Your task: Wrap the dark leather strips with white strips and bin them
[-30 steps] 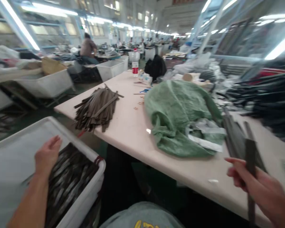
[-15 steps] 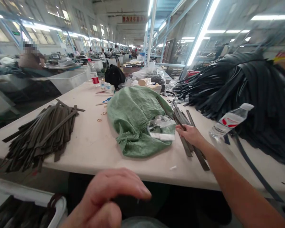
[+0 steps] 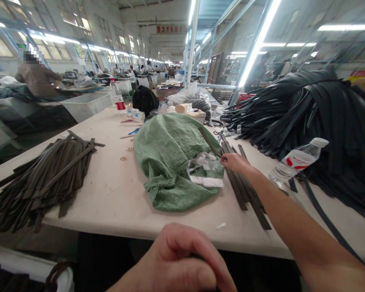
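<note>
My right hand (image 3: pixel 237 163) reaches over the table and pinches the end of a dark grey-brown strip (image 3: pixel 210 142). That strip slants up and left across the edge of a green woven sack (image 3: pixel 167 150). White scraps (image 3: pixel 205 164) show in the sack's opening, just left of the hand. Under the hand and wrist lies a small pile of similar strips (image 3: pixel 237 190). Close to the camera, below the table's front edge, is my left hand (image 3: pixel 176 259). Its fingers are loosely bent, with a dark gap between them and the thumb; the fingertips are partly cut off.
A large heap of strips (image 3: pixel 45 174) covers the table's left side. At right, a water bottle (image 3: pixel 298 160) leans beside a mound of black strips (image 3: pixel 319 109). A white bin (image 3: pixel 61 280) stands lower left. Farther back are a red-labelled bottle (image 3: pixel 118 101) and a black bag (image 3: pixel 145 100).
My right hand has drawn slightly up and left, and the strip it holds now stands out over the sack. The left hand has moved right, with its fingers more bent.
</note>
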`<control>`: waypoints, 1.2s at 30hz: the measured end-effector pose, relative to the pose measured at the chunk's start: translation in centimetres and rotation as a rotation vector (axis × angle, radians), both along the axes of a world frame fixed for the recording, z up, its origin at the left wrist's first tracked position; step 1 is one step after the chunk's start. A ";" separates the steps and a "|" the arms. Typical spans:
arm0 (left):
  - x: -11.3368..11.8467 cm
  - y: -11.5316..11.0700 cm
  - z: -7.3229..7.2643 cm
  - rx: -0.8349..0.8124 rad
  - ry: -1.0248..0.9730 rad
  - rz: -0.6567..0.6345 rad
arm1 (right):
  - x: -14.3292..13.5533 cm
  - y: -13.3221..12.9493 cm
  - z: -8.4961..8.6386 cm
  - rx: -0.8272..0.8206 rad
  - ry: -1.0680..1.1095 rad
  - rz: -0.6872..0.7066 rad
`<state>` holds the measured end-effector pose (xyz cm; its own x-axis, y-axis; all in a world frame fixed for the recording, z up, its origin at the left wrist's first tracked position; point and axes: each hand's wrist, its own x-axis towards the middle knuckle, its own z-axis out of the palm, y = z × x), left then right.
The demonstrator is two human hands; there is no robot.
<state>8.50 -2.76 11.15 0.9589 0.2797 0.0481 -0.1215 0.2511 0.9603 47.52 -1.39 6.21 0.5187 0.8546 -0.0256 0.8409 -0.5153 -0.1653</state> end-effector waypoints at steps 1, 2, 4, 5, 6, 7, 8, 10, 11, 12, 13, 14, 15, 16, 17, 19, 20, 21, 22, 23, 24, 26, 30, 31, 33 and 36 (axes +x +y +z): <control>1.2 0.6 -0.5 -0.018 0.014 0.039 | -0.2 -0.3 0.3 0.024 -0.008 0.009; 2.2 1.3 -1.1 -0.009 0.036 0.101 | -0.5 -0.8 0.8 0.055 -0.012 0.023; 3.9 2.8 -2.5 0.103 0.097 0.247 | -1.4 -1.8 1.9 0.125 -0.007 0.059; 4.5 3.6 -3.2 0.191 0.129 0.319 | -2.0 -2.5 2.6 0.161 0.005 0.078; 5.0 4.3 -3.7 0.278 0.156 0.375 | -2.7 -3.1 3.3 0.192 0.025 0.097; 5.5 5.0 -4.1 0.343 0.174 0.411 | -3.5 -3.7 4.0 0.219 0.056 0.114; 5.8 5.6 -4.3 0.378 0.188 0.421 | -4.3 -4.3 4.7 0.241 0.092 0.126; 6.6 6.3 -4.4 0.376 0.208 0.378 | -6.3 -5.4 6.0 0.275 0.179 0.135; 7.1 6.3 -4.4 0.360 0.213 0.342 | -7.3 -5.8 6.4 0.299 0.273 0.124; 7.6 6.2 -4.3 0.350 0.209 0.310 | -8.4 -6.1 6.8 0.325 0.407 0.104; 8.1 5.9 -4.4 0.347 0.194 0.292 | -9.5 -6.4 6.9 0.352 0.573 0.081; 8.6 5.4 -4.5 0.352 0.171 0.286 | -10.5 -6.6 7.0 0.371 0.756 0.060; 9.2 4.9 -4.8 0.355 0.141 0.289 | -11.6 -6.7 6.8 0.381 0.931 0.042; 9.7 4.3 -5.2 0.352 0.109 0.294 | -12.6 -6.8 6.6 0.380 1.070 0.033; 10.1 3.7 -5.6 0.336 0.082 0.296 | -13.5 -6.8 6.3 0.374 1.153 0.031; 10.7 2.7 -6.5 0.247 0.051 0.290 | -15.1 -6.9 5.7 0.376 1.215 0.025; 10.9 2.4 -6.9 0.179 0.041 0.291 | -15.6 -6.9 5.4 0.380 1.196 0.025; 10.8 2.1 -7.2 0.110 0.039 0.299 | -16.1 -6.8 5.2 0.386 1.153 0.028; 10.7 1.9 -7.5 0.049 0.044 0.309 | -16.3 -6.8 5.1 0.391 1.098 0.032; 10.4 1.8 -7.6 -0.003 0.057 0.318 | -16.4 -6.8 4.9 0.396 1.041 0.037; 10.0 1.8 -7.7 -0.048 0.078 0.320 | -16.4 -6.8 4.8 0.400 0.988 0.043; 9.2 1.7 -7.7 -0.122 0.135 0.292 | -16.2 -6.7 4.4 0.413 0.914 0.043; 7.7 1.5 -7.6 -0.203 0.184 0.196 | -16.1 -6.7 3.5 0.424 0.807 0.054; 7.6 1.5 -7.5 -0.205 0.173 0.199 | -16.2 -6.8 3.4 0.421 0.784 0.066; 7.5 1.6 -7.3 -0.196 0.128 0.249 | -16.6 -6.9 3.3 0.413 0.746 0.095; 7.6 2.1 -7.1 -0.163 0.085 0.321 | -17.3 -7.1 3.6 0.399 0.713 0.135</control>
